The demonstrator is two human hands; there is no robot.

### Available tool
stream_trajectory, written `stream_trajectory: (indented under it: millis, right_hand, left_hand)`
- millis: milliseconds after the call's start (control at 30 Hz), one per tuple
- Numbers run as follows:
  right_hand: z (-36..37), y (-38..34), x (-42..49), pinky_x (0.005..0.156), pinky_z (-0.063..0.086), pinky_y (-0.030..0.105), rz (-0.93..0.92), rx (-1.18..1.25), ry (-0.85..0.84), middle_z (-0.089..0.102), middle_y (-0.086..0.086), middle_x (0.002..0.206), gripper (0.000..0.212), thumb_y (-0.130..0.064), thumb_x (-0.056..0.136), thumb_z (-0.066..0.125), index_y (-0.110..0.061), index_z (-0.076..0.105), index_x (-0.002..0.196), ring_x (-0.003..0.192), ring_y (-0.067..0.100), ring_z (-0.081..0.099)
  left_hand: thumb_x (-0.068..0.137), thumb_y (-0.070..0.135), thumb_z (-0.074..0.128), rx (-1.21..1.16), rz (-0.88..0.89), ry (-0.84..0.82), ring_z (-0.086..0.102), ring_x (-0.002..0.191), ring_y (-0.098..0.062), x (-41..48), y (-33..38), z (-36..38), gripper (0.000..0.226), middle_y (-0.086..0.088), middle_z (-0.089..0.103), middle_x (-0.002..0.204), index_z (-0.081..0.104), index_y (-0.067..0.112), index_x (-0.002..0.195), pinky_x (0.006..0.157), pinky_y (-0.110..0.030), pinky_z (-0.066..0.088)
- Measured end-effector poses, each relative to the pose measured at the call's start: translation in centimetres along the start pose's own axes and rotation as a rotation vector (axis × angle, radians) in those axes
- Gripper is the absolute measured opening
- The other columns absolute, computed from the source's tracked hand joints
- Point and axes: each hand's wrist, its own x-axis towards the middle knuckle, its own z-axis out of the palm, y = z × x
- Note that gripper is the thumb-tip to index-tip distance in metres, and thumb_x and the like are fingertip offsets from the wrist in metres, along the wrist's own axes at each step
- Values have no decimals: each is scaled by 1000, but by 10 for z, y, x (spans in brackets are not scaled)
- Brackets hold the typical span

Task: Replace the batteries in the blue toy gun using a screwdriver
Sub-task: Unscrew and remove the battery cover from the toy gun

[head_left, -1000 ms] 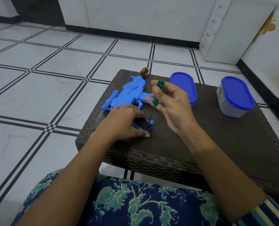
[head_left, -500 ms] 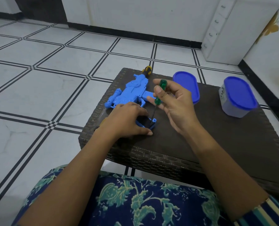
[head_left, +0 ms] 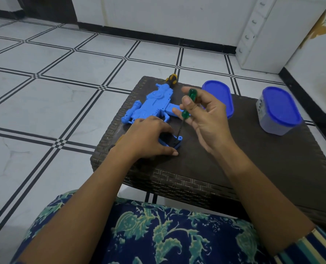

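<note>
Nearly upright, tip down, screwdriver (head_left: pixel 186 114) pinched in right hand (head_left: pixel 210 121); left hand (head_left: pixel 148 137) holds blue toy gun (head_left: pixel 152 106) lying diagonally.

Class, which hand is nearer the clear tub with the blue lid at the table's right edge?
Right. The right hand, pinching the green screwdriver, is left of the tub, not touching; the left hand is farther left, holding the blue part.

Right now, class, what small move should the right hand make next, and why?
Probably twirl the screwdriver in the right hand: its tip sits in the blue part that the left hand holds on the table.
</note>
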Motion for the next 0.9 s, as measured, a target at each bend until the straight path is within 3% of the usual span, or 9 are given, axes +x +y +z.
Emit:
stream_trajectory:
  millis: [300,467,600,667,733,800,900]
  right_hand:
    - [2,2,-1,84,59,43,3,-46,-12,65,-7,81,24,0,90,63,-2,64,115,87,13,64]
    - [-4,-1,3,76,57,42,-275,-511,6,58,2,83,35,-6,85,72,-11,64,119,81,21,57]
    - [-5,-3,-1,60,55,46,-317,-585,-31,57,4,88,34,-7,87,70,-19,65,119,79,23,56]
    - [-5,-3,-2,52,52,31,-333,-603,-47,63,5,96,32,-11,88,70,-17,66,119,77,20,59]
    - [-4,-4,-2,58,47,13,-387,-611,-32,64,0,98,32,-16,85,74,-17,68,116,82,13,60]
    - [-4,-4,-3,62,47,11,-451,-643,3,60,-5,92,33,-21,79,79,-16,70,111,88,12,58]
    - [-4,-5,-1,61,45,13,-476,-640,67,60,1,83,29,-21,76,82,-15,72,102,82,15,58]
  left_hand:
    - [65,67,69,-15,-4,0,48,120,-10,0,-2,1,63,13,62,120,63,31,117,97,-40,38]
    - [65,67,70,-15,-9,1,47,121,-9,1,-1,1,63,14,61,121,62,31,117,98,-38,36]
    - [64,67,70,-21,-15,0,46,121,-8,0,-1,0,62,15,61,120,62,33,115,95,-36,32]
    - [64,66,70,-18,-19,5,46,120,-9,0,-1,0,61,15,61,118,62,32,114,94,-37,32]
    - [64,66,70,-11,-20,2,46,119,-10,0,0,0,61,14,61,118,62,32,114,95,-38,33]
    - [65,67,69,-6,-22,-6,46,120,-9,0,0,0,61,14,60,119,62,33,115,95,-37,32]
    - [65,67,69,-6,-19,-10,44,121,-8,0,0,0,61,16,59,121,61,33,116,95,-36,30]
